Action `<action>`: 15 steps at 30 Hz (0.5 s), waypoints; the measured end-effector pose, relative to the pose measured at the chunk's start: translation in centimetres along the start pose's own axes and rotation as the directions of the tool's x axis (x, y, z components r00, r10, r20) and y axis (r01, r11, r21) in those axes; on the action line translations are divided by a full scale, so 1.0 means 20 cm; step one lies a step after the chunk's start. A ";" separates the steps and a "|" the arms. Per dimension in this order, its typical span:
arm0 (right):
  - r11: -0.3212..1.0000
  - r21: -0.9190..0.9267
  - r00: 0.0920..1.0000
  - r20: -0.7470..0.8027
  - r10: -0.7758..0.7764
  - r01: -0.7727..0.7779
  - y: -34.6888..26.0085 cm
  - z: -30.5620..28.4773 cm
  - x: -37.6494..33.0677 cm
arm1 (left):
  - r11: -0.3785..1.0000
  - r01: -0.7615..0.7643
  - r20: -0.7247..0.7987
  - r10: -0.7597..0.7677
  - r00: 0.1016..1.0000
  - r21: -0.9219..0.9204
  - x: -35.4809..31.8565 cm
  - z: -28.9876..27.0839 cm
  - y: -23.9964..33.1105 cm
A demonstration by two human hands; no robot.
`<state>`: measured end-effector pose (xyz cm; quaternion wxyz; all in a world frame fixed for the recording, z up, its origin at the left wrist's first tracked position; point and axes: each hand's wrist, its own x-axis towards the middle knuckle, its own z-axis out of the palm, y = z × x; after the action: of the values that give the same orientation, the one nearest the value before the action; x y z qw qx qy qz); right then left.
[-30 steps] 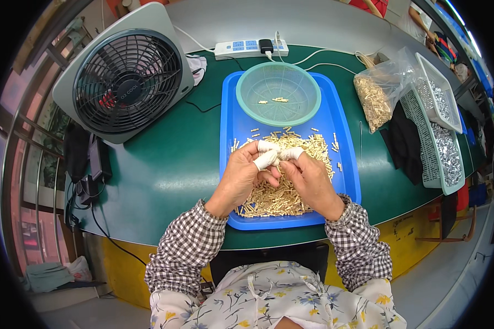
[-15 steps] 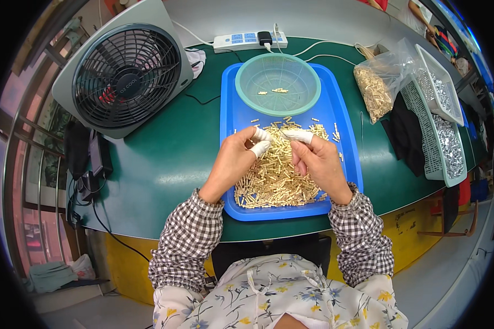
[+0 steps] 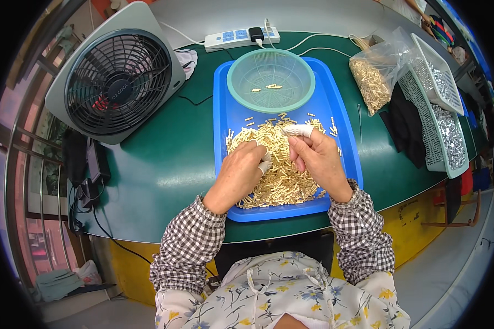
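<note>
A heap of small brass-coloured metal pins (image 3: 280,183) covers much of the blue tray (image 3: 340,186). My left hand (image 3: 240,171) reaches down over the heap's left side, its white-wrapped fingers curled in and partly hidden behind the knuckles. What those fingers pinch, if anything, does not show. My right hand (image 3: 318,159) hovers above the heap's right side, thumb and white-wrapped forefinger pressed together. Whatever is between them is too small to name. Behind both hands, a green mesh basket (image 3: 310,90) stands on the tray with a few brass pins in it.
A grey box fan (image 3: 173,82) stands at the left. Along the back lies a white power strip (image 3: 219,40) with cables. On the right are a clear bag of brass pieces (image 3: 370,85), a black cloth (image 3: 406,129) and white plastic baskets (image 3: 436,159) holding silvery parts.
My left hand has come down and nearer to me, from close beside the right fingertips to the heap, its fingers turning downward. My right hand stays nearly in place, still pinched.
</note>
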<state>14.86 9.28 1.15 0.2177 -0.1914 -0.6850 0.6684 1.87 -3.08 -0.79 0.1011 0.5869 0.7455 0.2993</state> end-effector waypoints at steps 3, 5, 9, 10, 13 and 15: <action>1.000 -0.002 1.000 -0.004 0.020 -0.020 0.00 0.00 0.00 | 0.999 0.052 0.027 -0.052 0.998 -0.013 0.01 0.00 0.00; 1.000 -0.002 1.000 -0.005 0.026 -0.026 -0.01 0.00 0.00 | 0.982 0.123 0.011 -0.122 0.992 -0.146 0.02 -0.04 0.01; 0.998 -0.063 1.000 -0.001 0.010 -0.010 -0.02 0.02 -0.02 | 0.498 0.258 0.123 -0.288 0.950 -0.828 0.04 -0.05 -0.03; 0.994 -0.107 1.000 0.015 0.005 -0.004 -0.03 0.02 -0.02 | 0.122 0.256 0.209 -0.308 0.928 -0.959 0.04 -0.05 -0.05; 0.981 -0.193 0.999 0.049 -0.006 0.015 -0.04 0.03 -0.04 | -0.108 0.256 0.277 -0.288 0.917 -0.961 0.03 -0.04 -0.08; 0.952 -0.288 0.995 0.044 -0.093 0.102 -0.02 0.03 -0.03 | -0.222 0.254 0.310 -0.270 0.912 -0.941 0.03 -0.04 -0.09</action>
<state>15.07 8.31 1.43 0.2096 -0.1771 -0.7872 0.5523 -0.22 -2.94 -1.09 0.5639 0.1317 0.3632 0.7299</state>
